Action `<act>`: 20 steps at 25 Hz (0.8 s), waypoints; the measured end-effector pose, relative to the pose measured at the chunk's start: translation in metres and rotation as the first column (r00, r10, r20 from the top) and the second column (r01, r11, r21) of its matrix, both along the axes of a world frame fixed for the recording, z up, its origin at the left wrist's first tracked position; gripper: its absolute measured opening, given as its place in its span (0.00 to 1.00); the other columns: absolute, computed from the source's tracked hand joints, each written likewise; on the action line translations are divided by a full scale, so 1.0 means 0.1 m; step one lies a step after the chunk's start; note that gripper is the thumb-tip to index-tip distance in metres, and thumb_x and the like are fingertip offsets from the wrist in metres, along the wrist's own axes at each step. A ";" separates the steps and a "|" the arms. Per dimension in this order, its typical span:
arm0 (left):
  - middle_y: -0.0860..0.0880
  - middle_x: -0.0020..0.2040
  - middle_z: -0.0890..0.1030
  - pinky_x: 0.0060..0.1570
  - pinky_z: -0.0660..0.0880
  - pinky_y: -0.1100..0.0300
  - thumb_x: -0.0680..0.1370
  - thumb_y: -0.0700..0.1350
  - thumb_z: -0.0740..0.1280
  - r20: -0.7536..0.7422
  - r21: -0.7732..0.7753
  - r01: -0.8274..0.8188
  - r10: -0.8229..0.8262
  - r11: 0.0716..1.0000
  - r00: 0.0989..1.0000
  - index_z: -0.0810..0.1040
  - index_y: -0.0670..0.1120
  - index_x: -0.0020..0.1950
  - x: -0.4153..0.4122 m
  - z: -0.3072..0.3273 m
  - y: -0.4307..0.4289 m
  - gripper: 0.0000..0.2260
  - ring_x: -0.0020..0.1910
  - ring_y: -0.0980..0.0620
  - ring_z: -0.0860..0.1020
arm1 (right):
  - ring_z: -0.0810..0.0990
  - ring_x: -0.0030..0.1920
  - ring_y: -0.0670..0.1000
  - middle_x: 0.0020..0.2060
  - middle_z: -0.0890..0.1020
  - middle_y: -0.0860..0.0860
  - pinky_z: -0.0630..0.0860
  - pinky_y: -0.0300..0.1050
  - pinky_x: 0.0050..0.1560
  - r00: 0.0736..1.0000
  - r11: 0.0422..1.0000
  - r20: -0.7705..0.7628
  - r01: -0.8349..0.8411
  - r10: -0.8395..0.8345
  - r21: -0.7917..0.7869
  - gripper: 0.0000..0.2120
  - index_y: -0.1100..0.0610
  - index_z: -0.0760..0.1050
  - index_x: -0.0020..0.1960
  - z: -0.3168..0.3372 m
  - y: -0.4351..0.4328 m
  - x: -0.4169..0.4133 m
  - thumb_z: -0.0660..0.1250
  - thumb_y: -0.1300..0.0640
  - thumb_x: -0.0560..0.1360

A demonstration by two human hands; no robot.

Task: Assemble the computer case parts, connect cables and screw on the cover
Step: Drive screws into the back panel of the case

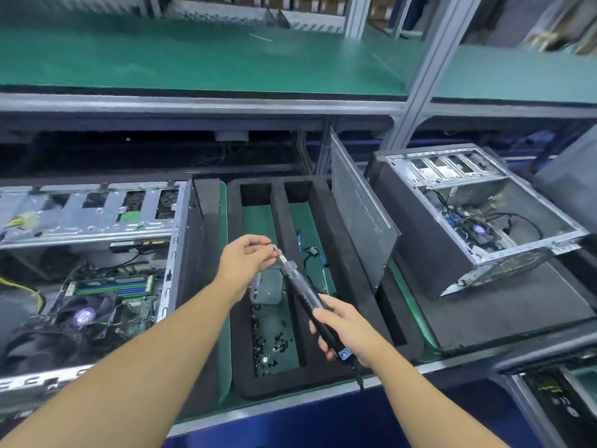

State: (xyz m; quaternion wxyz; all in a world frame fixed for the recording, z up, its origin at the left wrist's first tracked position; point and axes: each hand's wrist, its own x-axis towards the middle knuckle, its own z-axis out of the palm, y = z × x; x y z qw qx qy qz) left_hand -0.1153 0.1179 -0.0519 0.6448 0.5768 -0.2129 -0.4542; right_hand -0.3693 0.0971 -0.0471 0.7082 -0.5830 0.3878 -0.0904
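Computer cases lay on both sides of our hands. One open case (pixel 97 270) was just to the left, and a second open case (pixel 468 227) sat tilted on the right, well apart from them. Our right hand (pixel 344 333) was curled tight round the black power screwdriver (pixel 302 291), low on its body. Our left hand (pixel 247 261) pinched a tiny dark piece (pixel 275 248) right at the screwdriver's tip; it was too small to name. Both hands hung over a black foam tray (pixel 234 215) with loose screws (pixel 271 347) and blue cables (pixel 311 253) in it. A grey cover panel (pixel 358 215) leaned up between the tray and the second case.
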 end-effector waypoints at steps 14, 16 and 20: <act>0.37 0.49 0.84 0.43 0.81 0.62 0.75 0.27 0.66 -0.293 -0.024 0.021 -0.027 0.999 0.956 0.79 0.35 0.55 0.08 0.17 0.07 0.10 0.51 0.43 0.84 | 0.77 0.33 0.53 0.41 0.82 0.52 0.75 0.46 0.31 0.994 0.982 -0.096 -0.068 0.052 -0.175 0.13 0.41 0.77 0.64 0.19 -0.02 -0.02 0.64 0.52 0.81; 0.36 0.49 0.84 0.43 0.81 0.62 0.75 0.27 0.66 -0.284 -0.018 0.047 -0.050 0.999 0.958 0.79 0.34 0.55 0.11 0.20 0.09 0.10 0.51 0.42 0.84 | 0.77 0.32 0.52 0.41 0.82 0.51 0.76 0.46 0.32 0.989 0.973 -0.132 -0.091 0.064 -0.211 0.14 0.39 0.76 0.63 0.22 -0.04 -0.04 0.65 0.51 0.80; 0.36 0.49 0.84 0.42 0.81 0.61 0.75 0.27 0.67 -0.280 0.003 0.089 -0.085 0.996 0.956 0.79 0.34 0.54 0.19 0.27 0.13 0.10 0.50 0.43 0.85 | 0.77 0.33 0.50 0.41 0.82 0.49 0.76 0.47 0.33 0.982 0.962 -0.165 -0.128 0.089 -0.242 0.15 0.35 0.76 0.63 0.28 -0.06 -0.05 0.65 0.50 0.79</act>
